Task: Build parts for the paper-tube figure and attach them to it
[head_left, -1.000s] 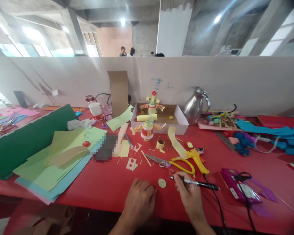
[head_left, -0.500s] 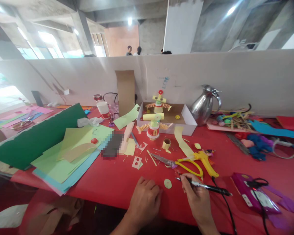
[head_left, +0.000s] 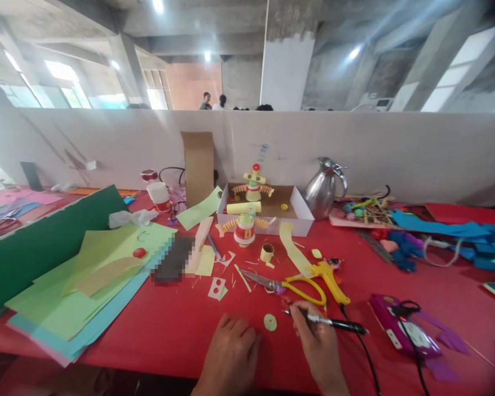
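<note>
Right fingers pinch pen near green disc; left fingers curled, cannot tell if holding anything

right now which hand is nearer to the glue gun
The right hand. Gripping a pen, it is just on the near side of the glue gun; the left hand is farther off to the left, beyond the green disc.
</note>
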Demonstrator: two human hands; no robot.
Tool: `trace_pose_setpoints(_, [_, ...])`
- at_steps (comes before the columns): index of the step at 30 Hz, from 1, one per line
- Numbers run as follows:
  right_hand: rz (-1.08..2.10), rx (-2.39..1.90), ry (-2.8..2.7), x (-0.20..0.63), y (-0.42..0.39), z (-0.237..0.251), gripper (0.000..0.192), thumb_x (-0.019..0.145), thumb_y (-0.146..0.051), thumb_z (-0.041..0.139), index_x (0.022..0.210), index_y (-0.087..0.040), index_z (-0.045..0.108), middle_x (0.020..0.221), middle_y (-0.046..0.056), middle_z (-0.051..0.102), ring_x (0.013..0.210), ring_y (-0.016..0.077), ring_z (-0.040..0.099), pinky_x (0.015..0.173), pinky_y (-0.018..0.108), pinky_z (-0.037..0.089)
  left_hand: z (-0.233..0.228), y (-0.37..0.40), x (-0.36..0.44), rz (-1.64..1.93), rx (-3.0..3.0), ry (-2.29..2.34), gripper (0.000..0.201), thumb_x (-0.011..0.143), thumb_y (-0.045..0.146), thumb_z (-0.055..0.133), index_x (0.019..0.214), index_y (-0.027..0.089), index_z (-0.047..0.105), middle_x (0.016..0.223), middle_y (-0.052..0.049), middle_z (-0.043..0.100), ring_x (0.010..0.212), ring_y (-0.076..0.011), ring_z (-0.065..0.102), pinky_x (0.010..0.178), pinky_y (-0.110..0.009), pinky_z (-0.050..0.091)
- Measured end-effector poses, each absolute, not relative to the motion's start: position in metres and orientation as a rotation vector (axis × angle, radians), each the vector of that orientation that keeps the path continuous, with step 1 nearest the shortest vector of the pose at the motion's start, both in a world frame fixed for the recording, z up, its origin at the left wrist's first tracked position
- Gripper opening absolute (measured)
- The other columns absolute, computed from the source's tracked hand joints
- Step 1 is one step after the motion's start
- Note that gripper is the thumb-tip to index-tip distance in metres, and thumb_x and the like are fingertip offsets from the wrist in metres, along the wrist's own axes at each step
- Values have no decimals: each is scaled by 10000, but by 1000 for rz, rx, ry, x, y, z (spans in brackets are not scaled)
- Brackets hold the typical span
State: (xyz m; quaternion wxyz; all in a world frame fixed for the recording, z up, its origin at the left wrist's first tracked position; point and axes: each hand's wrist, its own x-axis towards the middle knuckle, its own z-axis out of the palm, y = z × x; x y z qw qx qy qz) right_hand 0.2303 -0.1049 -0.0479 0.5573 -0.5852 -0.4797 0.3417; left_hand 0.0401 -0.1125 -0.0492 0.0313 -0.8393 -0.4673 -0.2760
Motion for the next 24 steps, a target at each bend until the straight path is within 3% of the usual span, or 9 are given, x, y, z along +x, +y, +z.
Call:
trace_pose_setpoints(18, [810,-1361,-1152,229,-105,-37,309,894,-486,575,814,-190,612,644,-12,547,539,134,459,497,241,396,-42,-112,39,-841,-2685,-1449,245,893,138,542,656,192,577,674,-29,606,641,-173,541,715,-351,407])
trace_pose_setpoints(21, [795,-1364,-1153,229,-105,-36,300,894,-474,576,805,-190,615,632,-17,542,539,133,459,500,242,399,-37,-110,33,-1146,-2720,-1628,295,918,214,545,624,187,554,637,-12,578,617,-148,528,670,-308,421])
trace_pose_setpoints(24, [789,-1370,-1148,229,-106,-37,298,888,-471,583,793,-191,618,623,-19,535,540,134,459,500,241,395,-28,-93,25,-1698,-2535,-2003,253,914,327,571,706,193,623,683,-15,614,661,-145,572,648,-267,451])
